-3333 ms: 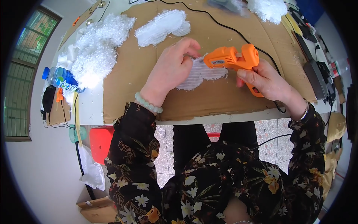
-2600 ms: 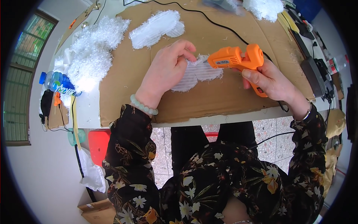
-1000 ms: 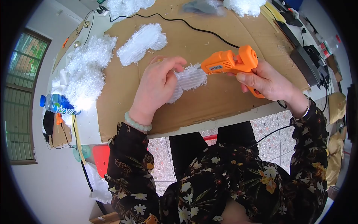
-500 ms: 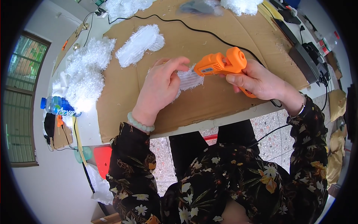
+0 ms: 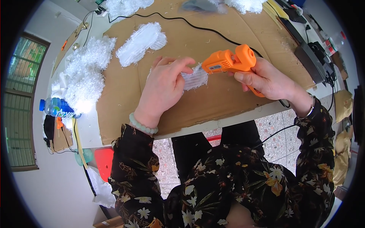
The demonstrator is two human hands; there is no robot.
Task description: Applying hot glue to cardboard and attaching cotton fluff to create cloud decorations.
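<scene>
My right hand [image 5: 270, 80] is wrapped round the handle of an orange glue gun [image 5: 228, 61], its thumb along the side. The gun's front end points left, over or just beside a white ribbed piece of fabric with frayed edges [image 5: 195, 79]. My left hand [image 5: 165, 85] lies over the left part of that piece, back of the hand up, fingers bent and holding it against the cardboard. Its fingertips and the part of the piece under the palm are hidden. A similar white frayed piece [image 5: 140, 43] lies farther off, to the left.
Brown cardboard [image 5: 224, 102] covers the table. A fluffy white heap [image 5: 85, 72] and a bottle with a blue cap [image 5: 57, 107] are at the left. A black cable [image 5: 197, 28] runs across the back. A dark grey box [image 5: 310, 62] sits at the right edge.
The glue gun and my right hand have shifted slightly to the right and away from me. My left hand stays on the fabric piece, almost unmoved.
</scene>
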